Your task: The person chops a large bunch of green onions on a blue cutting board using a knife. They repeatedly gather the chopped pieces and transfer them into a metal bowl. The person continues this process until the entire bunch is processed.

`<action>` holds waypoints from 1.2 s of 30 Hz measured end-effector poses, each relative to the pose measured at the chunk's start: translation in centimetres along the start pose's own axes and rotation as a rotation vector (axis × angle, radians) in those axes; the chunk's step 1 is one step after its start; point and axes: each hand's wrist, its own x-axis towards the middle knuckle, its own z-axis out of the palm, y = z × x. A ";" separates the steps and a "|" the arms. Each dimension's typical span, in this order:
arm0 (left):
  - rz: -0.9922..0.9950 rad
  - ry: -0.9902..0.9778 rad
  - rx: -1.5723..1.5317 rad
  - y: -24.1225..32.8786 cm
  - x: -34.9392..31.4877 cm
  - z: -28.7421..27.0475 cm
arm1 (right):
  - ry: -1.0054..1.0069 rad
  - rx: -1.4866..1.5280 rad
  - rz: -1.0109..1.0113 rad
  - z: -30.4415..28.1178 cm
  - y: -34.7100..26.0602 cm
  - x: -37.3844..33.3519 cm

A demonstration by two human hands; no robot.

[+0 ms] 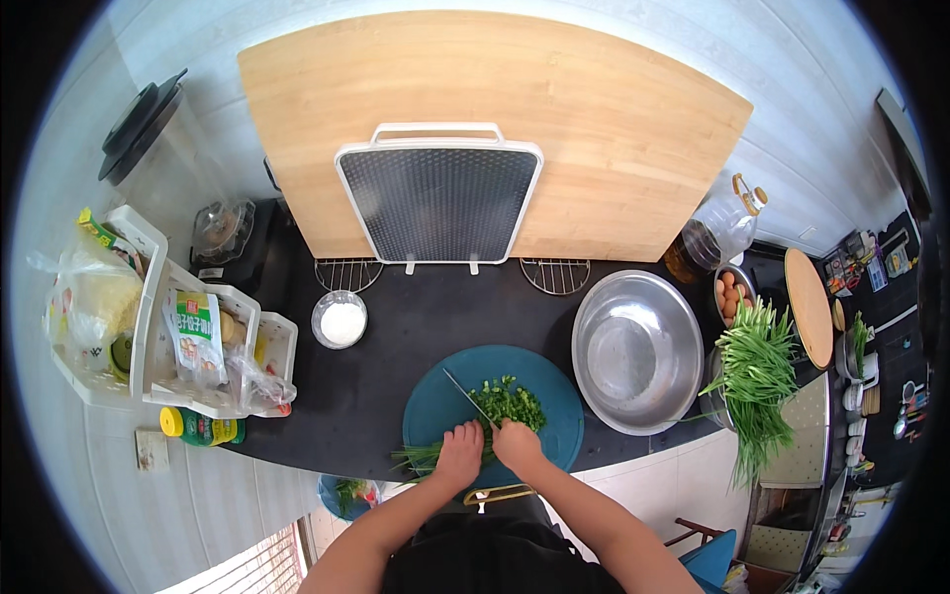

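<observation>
A round blue-green cutting board (pixel 433 388) lies at the counter's near edge. My right hand (pixel 518 445) is closed round the handle of a knife (pixel 463 392), its blade slanting up and left across the board. My left hand (pixel 459 455), fingers curled, presses down a bunch of long garlic chives (pixel 420 456) just left of the knife. Beyond and right of the blade sits a pile of chopped greens (pixel 517 402). The knife's handle is mostly hidden by my right hand.
Right of the board stands a large steel bowl (pixel 635 287), with more chives (pixel 757 361) and a bowl of eggs (pixel 730 292) beyond. A small bowl of white powder (pixel 342 323) is at the back left. White baskets (pixel 153 381) hold packages. Boards (pixel 614 129) lean against the wall.
</observation>
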 end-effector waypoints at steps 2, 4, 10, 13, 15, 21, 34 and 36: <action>-0.012 0.038 0.016 0.1 -0.1 0.6 | 0.055 -0.003 0.004 -0.1 -0.6 0.2; -0.020 0.057 0.015 0.2 -0.1 0.4 | 0.080 0.057 0.048 -0.4 -0.6 0.5; -0.044 0.024 -0.057 0.1 0.0 0.2 | 0.106 0.288 0.138 -4.6 -0.3 -2.1; -0.045 0.030 -0.063 0.2 -0.1 0.4 | 0.085 0.284 0.152 -6.4 0.3 -4.4; -0.049 0.033 -0.060 0.2 -0.1 0.3 | 0.045 0.231 0.159 -6.1 1.5 -6.0; -0.066 0.027 -0.063 0.3 -0.1 0.1 | -0.092 0.167 0.194 -3.7 3.2 -7.8; -0.058 0.038 -0.036 0.4 -0.1 0.3 | 0.038 0.125 0.172 0.2 1.2 -4.0; -0.058 0.044 -0.046 0.4 -0.3 0.3 | 0.129 0.244 0.176 -0.2 1.5 -3.3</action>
